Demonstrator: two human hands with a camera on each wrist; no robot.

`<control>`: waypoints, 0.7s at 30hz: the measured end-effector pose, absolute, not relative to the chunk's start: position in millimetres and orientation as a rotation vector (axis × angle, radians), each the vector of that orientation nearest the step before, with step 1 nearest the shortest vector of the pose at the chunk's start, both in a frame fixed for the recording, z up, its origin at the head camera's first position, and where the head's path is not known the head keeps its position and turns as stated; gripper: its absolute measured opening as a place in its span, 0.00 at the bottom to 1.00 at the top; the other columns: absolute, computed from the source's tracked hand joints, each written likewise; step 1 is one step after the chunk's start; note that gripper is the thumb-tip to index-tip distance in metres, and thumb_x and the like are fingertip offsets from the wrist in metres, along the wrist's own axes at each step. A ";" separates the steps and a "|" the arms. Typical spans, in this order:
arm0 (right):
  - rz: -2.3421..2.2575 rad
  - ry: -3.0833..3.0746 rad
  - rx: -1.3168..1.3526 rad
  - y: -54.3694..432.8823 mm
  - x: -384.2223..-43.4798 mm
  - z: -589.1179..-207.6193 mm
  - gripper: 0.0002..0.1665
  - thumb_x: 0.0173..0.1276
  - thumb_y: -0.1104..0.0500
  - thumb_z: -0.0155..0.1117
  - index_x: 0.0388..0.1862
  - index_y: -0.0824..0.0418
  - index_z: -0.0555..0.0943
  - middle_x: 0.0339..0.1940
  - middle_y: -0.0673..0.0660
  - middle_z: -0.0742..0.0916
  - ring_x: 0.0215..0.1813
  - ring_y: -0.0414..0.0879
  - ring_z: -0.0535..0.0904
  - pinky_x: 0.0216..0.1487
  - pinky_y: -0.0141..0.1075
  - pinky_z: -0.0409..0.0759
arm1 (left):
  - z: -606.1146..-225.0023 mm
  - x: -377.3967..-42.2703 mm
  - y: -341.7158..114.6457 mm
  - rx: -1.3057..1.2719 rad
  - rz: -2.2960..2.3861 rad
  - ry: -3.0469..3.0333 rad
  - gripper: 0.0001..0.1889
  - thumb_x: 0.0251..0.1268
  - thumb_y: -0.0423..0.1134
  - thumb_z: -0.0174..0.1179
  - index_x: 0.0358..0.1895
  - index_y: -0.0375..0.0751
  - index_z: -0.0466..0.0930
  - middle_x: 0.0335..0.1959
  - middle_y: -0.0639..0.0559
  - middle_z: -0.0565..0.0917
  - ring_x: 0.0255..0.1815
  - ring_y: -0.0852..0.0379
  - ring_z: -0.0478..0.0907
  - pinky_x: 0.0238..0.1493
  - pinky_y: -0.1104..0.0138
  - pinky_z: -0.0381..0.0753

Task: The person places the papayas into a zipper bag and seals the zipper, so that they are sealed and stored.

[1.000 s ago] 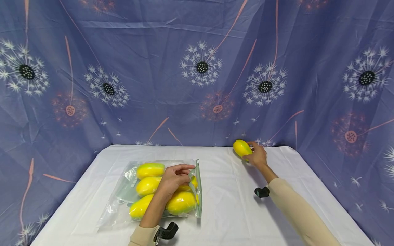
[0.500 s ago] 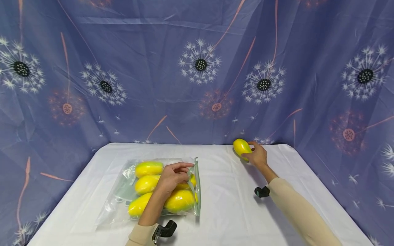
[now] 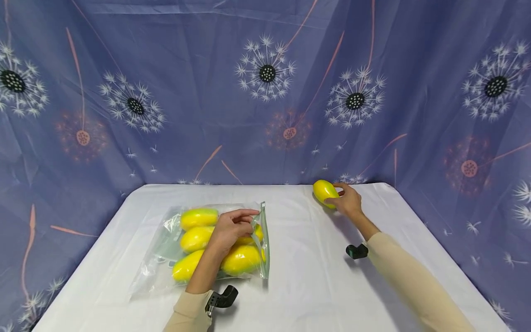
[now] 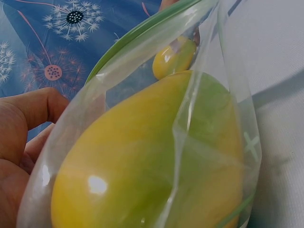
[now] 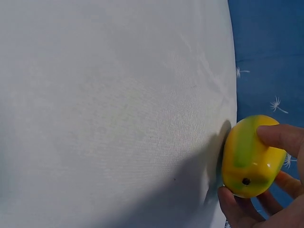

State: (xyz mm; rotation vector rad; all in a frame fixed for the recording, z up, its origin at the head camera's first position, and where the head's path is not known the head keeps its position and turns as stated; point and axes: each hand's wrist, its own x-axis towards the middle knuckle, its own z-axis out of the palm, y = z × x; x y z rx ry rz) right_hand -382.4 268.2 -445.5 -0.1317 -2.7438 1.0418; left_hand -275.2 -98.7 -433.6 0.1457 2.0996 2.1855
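A clear zip bag (image 3: pixel 162 251) with a green strip along its mouth lies on the table, holding several yellow-green mangoes (image 3: pixel 199 219). My left hand (image 3: pixel 232 230) reaches over the bag and holds the edge of its mouth at the right side. In the left wrist view, one bagged mango (image 4: pixel 142 161) fills the middle, with the left fingers (image 4: pixel 40 107) beside the plastic. Near the table's far edge, my right hand (image 3: pixel 349 201) grips another mango (image 3: pixel 323 191) between thumb and fingers. The right wrist view shows that mango's dark-spotted end (image 5: pixel 251 164); whether it touches the table I cannot tell.
A white cloth covers the table (image 3: pixel 303 286). Behind and at both sides hangs a blue curtain (image 3: pixel 199 92) with dandelion prints, close to the far table edge. Black wrist cameras (image 3: pixel 224 296) sit at both sleeves.
The head view has tilted slightly down, so everything sits higher in the picture. Both hands keep their hold, and the right-hand mango has turned or shifted very little.
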 end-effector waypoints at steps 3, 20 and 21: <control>1.056 -2.774 -0.137 268.9 -381.1 -442.7 0.40 0.60 0.52 0.75 0.70 0.63 0.74 0.60 0.71 0.82 0.60 0.65 0.77 0.66 0.60 0.64 | -432.6 -277.3 -98.8 0.139 2.190 2.086 0.23 0.52 0.21 0.63 0.54 0.34 0.86 0.40 0.44 0.80 0.31 0.54 0.77 0.33 0.67 0.85; 1.394 -2.838 -0.012 251.8 -358.1 -419.9 0.43 0.57 0.53 0.79 0.71 0.59 0.75 0.62 0.71 0.79 0.55 0.62 0.82 0.44 0.44 0.89 | -432.2 -277.0 -98.9 0.124 2.185 2.083 0.22 0.52 0.21 0.63 0.53 0.36 0.87 0.40 0.44 0.81 0.31 0.55 0.77 0.32 0.68 0.85; 1.432 -2.835 0.001 249.5 -356.9 -417.7 0.43 0.57 0.53 0.79 0.71 0.59 0.74 0.63 0.71 0.79 0.55 0.62 0.82 0.45 0.45 0.89 | -432.3 -276.9 -99.1 0.125 2.184 2.082 0.22 0.52 0.21 0.63 0.53 0.36 0.87 0.40 0.44 0.81 0.31 0.55 0.77 0.33 0.68 0.85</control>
